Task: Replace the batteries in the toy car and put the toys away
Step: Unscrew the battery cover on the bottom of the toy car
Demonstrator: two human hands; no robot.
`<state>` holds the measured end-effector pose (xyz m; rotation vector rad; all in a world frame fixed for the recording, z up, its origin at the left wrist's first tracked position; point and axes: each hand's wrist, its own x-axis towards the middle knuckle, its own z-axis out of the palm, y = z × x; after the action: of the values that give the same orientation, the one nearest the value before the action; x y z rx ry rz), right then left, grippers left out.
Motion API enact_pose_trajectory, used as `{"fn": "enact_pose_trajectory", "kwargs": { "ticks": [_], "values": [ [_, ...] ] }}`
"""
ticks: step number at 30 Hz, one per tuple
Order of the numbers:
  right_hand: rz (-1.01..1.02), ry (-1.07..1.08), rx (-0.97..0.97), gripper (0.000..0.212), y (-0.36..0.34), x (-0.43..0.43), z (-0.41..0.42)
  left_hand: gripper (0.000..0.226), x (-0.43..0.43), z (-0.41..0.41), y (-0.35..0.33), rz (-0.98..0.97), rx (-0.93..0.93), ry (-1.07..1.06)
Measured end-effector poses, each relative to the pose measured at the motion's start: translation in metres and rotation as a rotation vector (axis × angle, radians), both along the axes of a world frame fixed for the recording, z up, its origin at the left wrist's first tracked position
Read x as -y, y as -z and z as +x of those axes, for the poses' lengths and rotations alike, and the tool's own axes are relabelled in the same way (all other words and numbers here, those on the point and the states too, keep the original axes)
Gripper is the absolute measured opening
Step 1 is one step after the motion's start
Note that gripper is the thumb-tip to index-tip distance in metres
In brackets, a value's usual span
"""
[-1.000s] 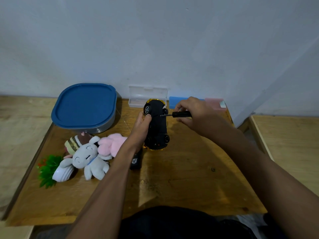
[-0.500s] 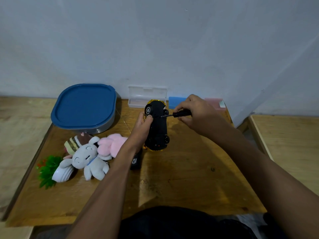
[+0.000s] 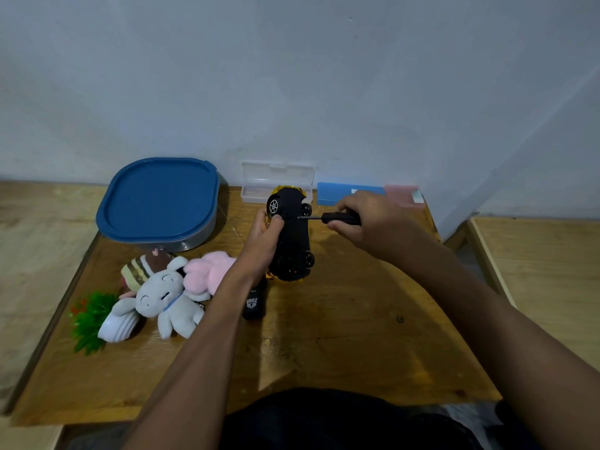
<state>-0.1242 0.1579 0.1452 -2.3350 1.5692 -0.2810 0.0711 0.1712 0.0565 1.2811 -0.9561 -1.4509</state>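
Gripping the toy car (image 3: 292,237) in the left hand (image 3: 262,246), black underside turned rightward, raised over the back of the table (image 3: 324,345) just before a clear case (image 3: 276,181). Pinching a black screwdriver (image 3: 339,218) in the right hand (image 3: 368,224), tip against the underside near the far wheels. Off to the left (in a loose heap): grey plush (image 3: 165,302), pink plush (image 3: 209,274), close to a blue-lidded tub (image 3: 159,199). Below the left wrist, a black remote (image 3: 255,303).

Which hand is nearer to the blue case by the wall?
Right. The right hand, gripping the screwdriver, is just in front of the blue case; the left hand holds the toy car farther to the left.
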Motion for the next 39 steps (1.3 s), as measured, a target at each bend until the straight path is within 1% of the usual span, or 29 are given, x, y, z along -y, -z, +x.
{"fn": "enact_pose_trajectory", "kwargs": {
  "ticks": [1,3,4,6,8,9,11,13,15,16,18,20,21,23,25,26,27,30,32,35,37,39],
  "values": [
    [0.013,-0.007,0.067,0.013,0.0,0.001,-0.001,0.02,0.0,0.0,0.001,0.003,-0.004,0.0],
    [0.032,-0.007,0.114,0.015,0.002,0.0,-0.004,0.018,-0.002,-0.001,0.001,0.005,-0.018,0.002],
    [0.04,-0.003,0.096,0.016,0.003,-0.001,-0.004,0.016,-0.002,-0.001,0.0,0.002,-0.024,0.002],
    [0.01,-0.003,0.0,0.017,0.005,-0.004,-0.002,0.015,-0.002,-0.002,-0.001,-0.008,-0.021,0.001],
    [-0.042,0.002,-0.05,0.028,0.005,-0.008,0.002,0.017,-0.002,-0.002,0.0,-0.013,-0.009,0.003],
    [-0.062,0.002,-0.047,0.032,0.005,-0.008,0.003,0.017,-0.002,-0.003,0.001,-0.012,-0.007,0.004],
    [-0.091,-0.014,-0.031,0.029,0.005,-0.008,0.002,0.017,-0.003,-0.002,0.0,-0.01,-0.009,0.003],
    [-0.052,-0.01,0.013,0.025,0.006,-0.006,-0.001,0.017,-0.003,-0.001,0.0,-0.009,-0.005,0.003],
    [-0.017,0.01,0.06,0.03,0.008,-0.004,-0.003,0.019,-0.004,0.0,-0.001,-0.008,-0.01,0.009],
    [-0.019,0.017,0.064,0.029,0.008,-0.003,-0.002,0.019,-0.004,0.0,-0.001,-0.011,-0.014,0.013],
    [-0.029,0.016,0.04,0.026,0.007,-0.002,0.0,0.019,-0.004,-0.001,-0.001,-0.012,-0.012,0.019],
    [-0.026,0.005,-0.046,0.026,0.003,-0.002,0.001,0.019,-0.005,-0.001,-0.002,-0.01,-0.014,0.019],
    [-0.032,0.004,-0.117,0.028,-0.001,-0.004,0.002,0.019,-0.005,0.0,-0.002,-0.008,-0.015,0.018],
    [-0.076,0.004,-0.216,0.039,-0.004,-0.007,0.003,0.018,-0.005,0.001,-0.001,-0.012,-0.011,0.018],
    [-0.111,0.012,-0.208,0.054,-0.005,-0.01,0.005,0.018,-0.005,0.0,-0.001,-0.019,-0.004,0.02],
    [-0.117,0.012,-0.197,0.057,-0.004,-0.01,0.006,0.018,-0.004,-0.001,0.0,-0.021,-0.006,0.017],
    [-0.108,0.011,-0.187,0.054,-0.004,-0.008,0.005,0.018,-0.005,-0.001,0.0,-0.022,-0.01,0.012],
    [-0.011,0.017,-0.106,0.031,-0.002,-0.003,0.003,0.018,-0.005,-0.001,0.002,-0.016,-0.009,0.01],
    [0.017,0.013,-0.087,0.024,0.0,-0.002,0.002,0.018,-0.005,0.0,0.003,-0.012,-0.011,0.015],
    [0.005,0.029,-0.063,0.022,0.003,-0.004,0.002,0.022,-0.007,0.0,0.003,-0.011,-0.008,0.021],
    [-0.008,0.043,-0.107,0.023,0.004,-0.007,0.002,0.022,-0.007,0.0,0.003,-0.009,-0.005,0.024],
    [-0.069,0.044,-0.184,0.038,0.007,-0.01,0.004,0.017,-0.008,-0.001,0.001,-0.011,-0.006,0.024]
  ]
}}
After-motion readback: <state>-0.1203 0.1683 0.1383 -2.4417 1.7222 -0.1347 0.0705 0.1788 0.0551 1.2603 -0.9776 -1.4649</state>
